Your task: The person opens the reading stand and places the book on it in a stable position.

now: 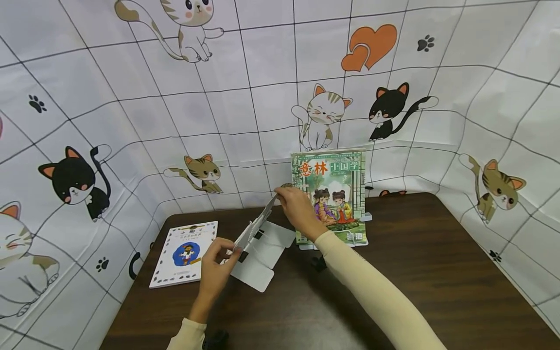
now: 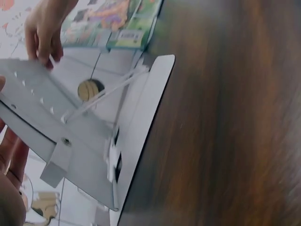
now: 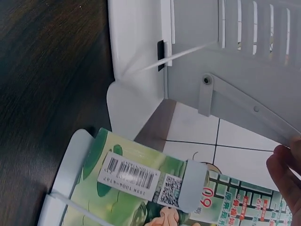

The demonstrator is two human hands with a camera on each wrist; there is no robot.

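Note:
A white folding book stand (image 1: 255,270) stands on the table, its back plate raised at a slant over the flat base. My left hand (image 1: 216,266) grips the near left edge of that plate between thumb and fingers. At the far upper edge, my right hand (image 1: 299,209) pinches the plate's corner. In the left wrist view, a thin wire prop (image 2: 101,98) runs from the base to the notched back plate (image 2: 89,134). Slots and a pivoting flat arm (image 3: 254,107) show on the plate in the right wrist view.
To the right, a green illustrated magazine (image 1: 325,194) leans upright on another white stand with a clip (image 3: 194,186) over its page edge. A white book (image 1: 188,253) lies flat at the left. Behind the dark wooden table (image 1: 420,272) hangs a cat-print sheet (image 1: 262,97).

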